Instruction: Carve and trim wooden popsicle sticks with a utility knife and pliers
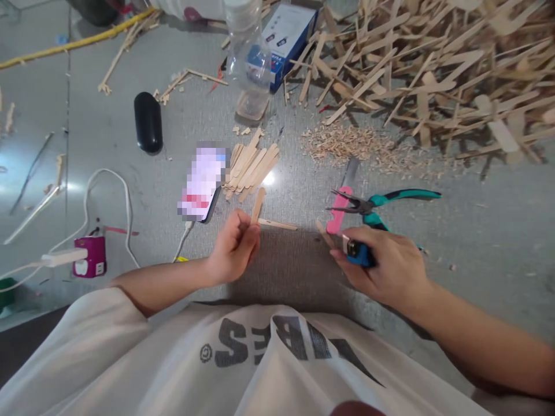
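My left hand [236, 248] is closed on a flat wooden stick [258, 205] that points up and slightly right. Another thin stick [280, 225] lies on the table just beside it. In my right hand [385, 263] is a blue lighter [361, 254] with a metal top, and a short wooden piece [324, 233] juts out near those fingertips. Above that hand lie a pink-handled knife [340, 209] and teal pliers [373, 205]. A small pile of flat sticks [251, 164] rests beyond my left hand.
A lit phone [203, 184] with a cable, a black case [148, 123] and a magenta plug adapter [89, 257] lie to the left. Behind stand a clear bottle [249, 63] and a blue box [290, 37]. Wood scraps [355, 143] and a large stick heap [425, 75] cover the back right.
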The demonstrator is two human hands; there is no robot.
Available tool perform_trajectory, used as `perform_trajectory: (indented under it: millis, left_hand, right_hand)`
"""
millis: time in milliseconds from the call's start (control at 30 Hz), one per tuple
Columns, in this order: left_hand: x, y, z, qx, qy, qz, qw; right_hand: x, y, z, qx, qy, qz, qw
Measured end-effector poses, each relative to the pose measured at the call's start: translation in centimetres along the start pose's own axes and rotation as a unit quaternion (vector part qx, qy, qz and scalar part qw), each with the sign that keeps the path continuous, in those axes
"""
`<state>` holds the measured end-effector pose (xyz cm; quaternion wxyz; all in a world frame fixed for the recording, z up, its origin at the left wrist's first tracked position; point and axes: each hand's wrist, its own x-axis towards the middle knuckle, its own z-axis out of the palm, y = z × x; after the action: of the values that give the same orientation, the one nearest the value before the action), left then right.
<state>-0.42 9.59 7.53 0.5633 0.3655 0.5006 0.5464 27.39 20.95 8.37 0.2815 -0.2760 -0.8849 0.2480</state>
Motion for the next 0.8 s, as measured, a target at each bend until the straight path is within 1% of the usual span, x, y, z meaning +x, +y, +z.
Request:
perform_trajectory:
  millis: [33, 100, 200, 267, 333, 367, 400, 433, 467, 500, 533, 567, 633, 667, 700, 733, 800]
  left_hand:
    - [0.0, 0.0, 0.1, -0.008, -0.001, -0.003, 1.0]
    - [0.0, 0.0, 0.2, -0.019, 0.001, -0.011, 1.0]
    - [-0.3, -0.2, 0.2, -0.013, -0.001, -0.011, 1.0]
    - [-0.4, -0.6, 0.2, 0.021, -0.014, 0.023, 0.999]
    - [-0.4, -1.0, 0.1, 0.095, -0.03, 0.1, 0.99]
    - [-0.4, -1.2, 0.0, 0.153, -0.028, 0.152, 0.976]
    - [-0.4, -1.4, 0.0, 0.217, -0.01, 0.233, 0.948]
    - [-0.3, -1.6, -0.1, 0.28, 0.006, 0.312, 0.908]
    - [-0.3, -1.7, -0.1, 0.324, 0.02, 0.371, 0.87]
    - [-0.4, -1.7, -0.1, 0.347, 0.023, 0.396, 0.85]
    - [-0.4, -1.8, -0.1, 0.347, 0.013, 0.383, 0.856]
    - [-0.5, -1.8, 0.0, 0.325, -0.005, 0.341, 0.882]
    - [-0.7, -1.7, 0.0, 0.261, -0.037, 0.229, 0.937]
    - [-0.8, -1.7, 0.1, 0.243, -0.037, 0.197, 0.949]
    - [-0.9, -1.7, 0.2, 0.242, -0.026, 0.186, 0.952]
    - [-1.0, -1.7, 0.3, 0.25, -0.011, 0.189, 0.95]
    - [-1.2, -1.8, 0.5, 0.263, 0.01, 0.186, 0.947]
  right_hand:
    - [0.2, 0.1, -0.1, 0.004, -0.001, -0.028, 1.0]
    - [0.5, 0.1, -0.2, 0.006, -0.007, -0.055, 0.998]
    - [0.6, -0.1, -0.3, -0.013, -0.032, -0.049, 0.998]
    - [0.4, -0.2, -0.3, -0.031, -0.049, -0.048, 0.997]
    - [0.1, -0.3, -0.3, -0.042, -0.048, -0.061, 0.996]
    - [-0.1, -0.2, -0.3, -0.047, -0.044, -0.066, 0.996]
    - [-0.2, -0.1, -0.3, -0.054, -0.04, -0.067, 0.996]
    - [-0.3, 0.0, -0.3, -0.063, -0.037, -0.063, 0.995]
    - [-0.4, 0.1, -0.3, -0.075, -0.039, -0.056, 0.995]
    - [-0.5, 0.3, -0.2, -0.088, -0.046, -0.048, 0.994]
    - [-0.5, 0.4, -0.2, -0.097, -0.055, -0.043, 0.993]
    - [-0.4, 0.4, -0.2, -0.103, -0.066, -0.044, 0.991]
    - [-0.3, 0.3, -0.1, -0.104, -0.093, -0.058, 0.988]
    - [-0.2, 0.1, 0.0, -0.102, -0.108, -0.071, 0.986]
    - [-0.2, -0.1, 0.1, -0.103, -0.121, -0.082, 0.984]
    - [-0.1, -0.3, 0.2, -0.107, -0.131, -0.092, 0.981]
    - [0.0, -0.7, 0.6, -0.124, -0.138, -0.104, 0.977]
